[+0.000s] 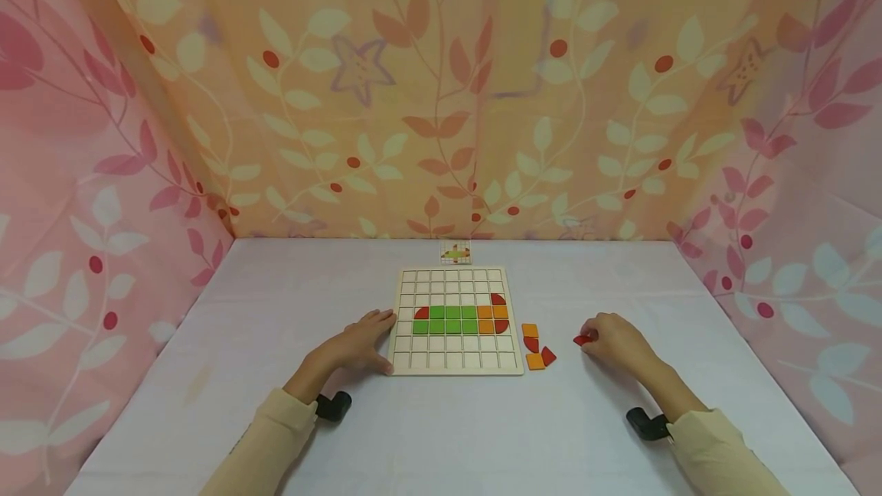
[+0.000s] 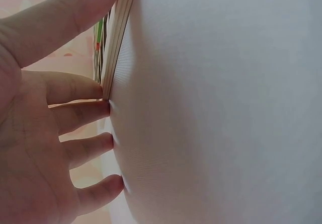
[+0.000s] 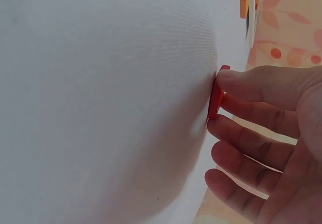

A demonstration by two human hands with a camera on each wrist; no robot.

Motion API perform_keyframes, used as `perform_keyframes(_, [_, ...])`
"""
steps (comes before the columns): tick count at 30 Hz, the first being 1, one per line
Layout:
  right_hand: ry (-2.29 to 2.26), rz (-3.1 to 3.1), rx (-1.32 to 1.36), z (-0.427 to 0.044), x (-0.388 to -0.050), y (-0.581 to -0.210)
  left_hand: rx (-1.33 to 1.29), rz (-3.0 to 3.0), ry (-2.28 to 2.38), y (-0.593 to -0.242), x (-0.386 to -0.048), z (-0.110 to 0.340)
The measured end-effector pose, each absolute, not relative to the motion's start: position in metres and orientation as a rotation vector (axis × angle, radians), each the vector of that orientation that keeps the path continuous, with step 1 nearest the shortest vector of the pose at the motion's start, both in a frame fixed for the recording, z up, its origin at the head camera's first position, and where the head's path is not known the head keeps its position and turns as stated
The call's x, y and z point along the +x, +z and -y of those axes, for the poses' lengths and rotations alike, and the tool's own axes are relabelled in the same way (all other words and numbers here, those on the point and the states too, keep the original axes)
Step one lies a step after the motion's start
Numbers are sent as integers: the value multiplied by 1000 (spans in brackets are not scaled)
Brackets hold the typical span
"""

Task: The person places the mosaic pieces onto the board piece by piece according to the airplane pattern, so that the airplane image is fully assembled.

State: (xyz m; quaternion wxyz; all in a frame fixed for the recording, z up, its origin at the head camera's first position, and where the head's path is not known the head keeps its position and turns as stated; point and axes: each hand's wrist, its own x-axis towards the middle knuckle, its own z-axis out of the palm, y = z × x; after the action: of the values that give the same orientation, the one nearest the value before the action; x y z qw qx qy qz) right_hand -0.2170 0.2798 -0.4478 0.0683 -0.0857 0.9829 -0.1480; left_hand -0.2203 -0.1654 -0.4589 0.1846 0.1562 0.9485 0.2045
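Note:
A wooden grid board (image 1: 413,363) lies on the white table. Several green squares (image 1: 452,319) fill two rows of it, with 3 orange squares (image 1: 485,318) at their right end. Red quarter-circle pieces (image 1: 421,313) sit at the left end and the right end of this pattern. My left hand (image 1: 354,344) touches the board's left edge, thumb near the front corner and fingers spread; the left wrist view shows the thumb against the board's side. To the right of the board, my right hand (image 1: 620,343) pinches a red piece (image 3: 216,98) between thumb and fingers, low at the tabletop.
Between the board and my right hand lie loose pieces: an orange square (image 1: 529,330), a red quarter-circle (image 1: 531,344), another red piece (image 1: 548,356) and a second orange square (image 1: 535,362). Behind the board is a small pattern card (image 1: 455,252). Patterned curtains (image 1: 441,98) enclose the table.

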Motion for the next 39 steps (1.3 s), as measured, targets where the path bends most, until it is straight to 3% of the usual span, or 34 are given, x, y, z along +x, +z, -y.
perform_keyframes(25, [-452,-2943,-303,-278,-221,-444,433,-2674,600,-458,-220,165])
perform_keyframes(39, [-539,-2991,-436,-263,-242,-432,438,-2680,602,-459,-220,166])
